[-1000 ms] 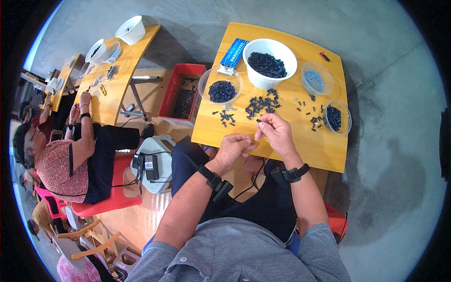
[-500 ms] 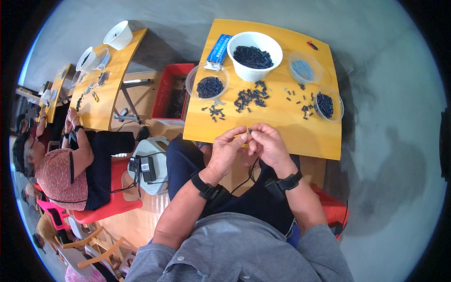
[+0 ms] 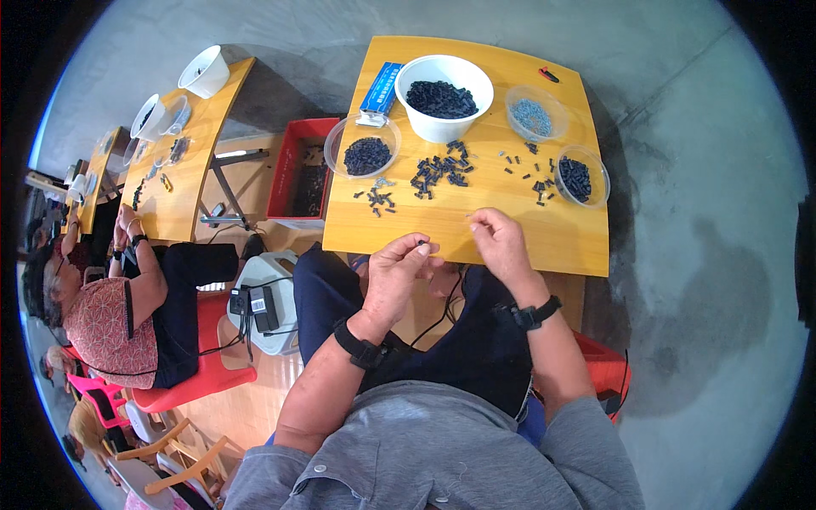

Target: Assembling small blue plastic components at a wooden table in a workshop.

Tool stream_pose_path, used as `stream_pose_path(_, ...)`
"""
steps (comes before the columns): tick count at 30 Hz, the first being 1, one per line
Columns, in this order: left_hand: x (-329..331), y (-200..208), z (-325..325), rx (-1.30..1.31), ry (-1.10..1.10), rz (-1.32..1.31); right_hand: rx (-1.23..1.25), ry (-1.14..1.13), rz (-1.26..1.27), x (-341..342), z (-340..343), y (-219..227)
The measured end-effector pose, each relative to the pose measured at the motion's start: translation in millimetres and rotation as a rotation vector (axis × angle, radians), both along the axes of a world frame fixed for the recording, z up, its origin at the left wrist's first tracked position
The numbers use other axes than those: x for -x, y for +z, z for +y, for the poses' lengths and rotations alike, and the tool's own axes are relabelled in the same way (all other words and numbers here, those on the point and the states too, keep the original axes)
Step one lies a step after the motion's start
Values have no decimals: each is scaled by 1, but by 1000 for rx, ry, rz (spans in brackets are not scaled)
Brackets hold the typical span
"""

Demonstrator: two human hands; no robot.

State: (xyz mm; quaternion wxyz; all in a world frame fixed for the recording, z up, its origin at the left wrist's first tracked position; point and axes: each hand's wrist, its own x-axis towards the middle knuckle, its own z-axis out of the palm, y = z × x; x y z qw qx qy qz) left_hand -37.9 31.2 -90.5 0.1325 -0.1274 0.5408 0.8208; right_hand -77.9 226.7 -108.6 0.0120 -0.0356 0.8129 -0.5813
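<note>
Both of my hands are over the near edge of the wooden table (image 3: 476, 191), apart from each other. My left hand (image 3: 396, 270) pinches a small black plastic piece (image 3: 422, 244) between thumb and forefinger. To its right, my right hand (image 3: 505, 245) is closed in a pinch, its fingertips pointing toward the table; what they hold is too small to name. Loose black plastic pieces (image 3: 439, 173) lie in a heap beyond my hands. Smaller groups of black pieces lie at the left (image 3: 378, 201) and right (image 3: 541, 189).
A white tub (image 3: 438, 129) of black pieces stands at the back beside a blue box (image 3: 380, 92). Clear bowls hold black pieces, left (image 3: 334, 143) and right (image 3: 602, 194), and small silvery parts (image 3: 532, 117). A red-black tool (image 3: 549, 75) lies far right. A red bin (image 3: 280, 183) and another person (image 3: 115, 319) are left.
My hands have come apart: the right moved right and slightly forward, the left slightly left. The black piece stays in my left fingers. The view has shifted a little.
</note>
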Motion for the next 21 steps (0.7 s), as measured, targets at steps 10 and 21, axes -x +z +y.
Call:
stream_pose_path(10,-5,-1,-7,6,-102,-106,-457,75,92,27,14,-11)
stream_pose_path(21,-4,0,-6,-106,-141,-131,-763,76,161,36,-1,-15)
